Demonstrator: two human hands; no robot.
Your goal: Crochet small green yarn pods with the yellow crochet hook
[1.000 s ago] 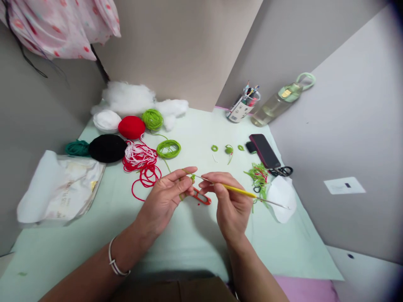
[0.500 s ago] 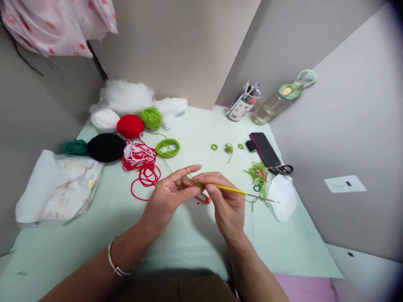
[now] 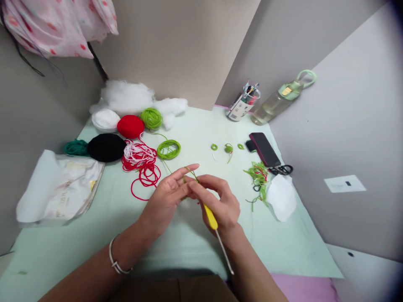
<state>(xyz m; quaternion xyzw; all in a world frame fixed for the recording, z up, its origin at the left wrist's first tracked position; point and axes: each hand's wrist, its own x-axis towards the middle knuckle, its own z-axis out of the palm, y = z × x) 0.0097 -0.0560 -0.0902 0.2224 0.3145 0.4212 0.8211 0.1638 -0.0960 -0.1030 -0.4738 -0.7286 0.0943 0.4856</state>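
Note:
My right hand (image 3: 218,201) is closed round a yellow-handled crochet hook (image 3: 210,216), whose metal shaft slants down toward my right wrist. The hook's working tip is hidden among the fingers. My left hand (image 3: 171,191) pinches a small piece of green crochet, mostly covered by both hands, with green yarn (image 3: 191,171) looped over its raised index finger. The fingertips of both hands meet. From my left hand the strand runs back to a loose green coil (image 3: 168,149) on the table.
Behind lie balls of red (image 3: 130,126), black (image 3: 106,147) and green yarn (image 3: 151,118), with white stuffing (image 3: 127,96). Tangled red yarn (image 3: 147,176) is left of my hands. To the right are yarn scraps (image 3: 260,176), a phone (image 3: 265,149), scissors (image 3: 281,169) and a bottle (image 3: 277,105).
The crochet hook has swung from pointing right to pointing down toward me as my right hand turned. My right fingers have closed in against the left ones; an orange-red loop beneath is now covered.

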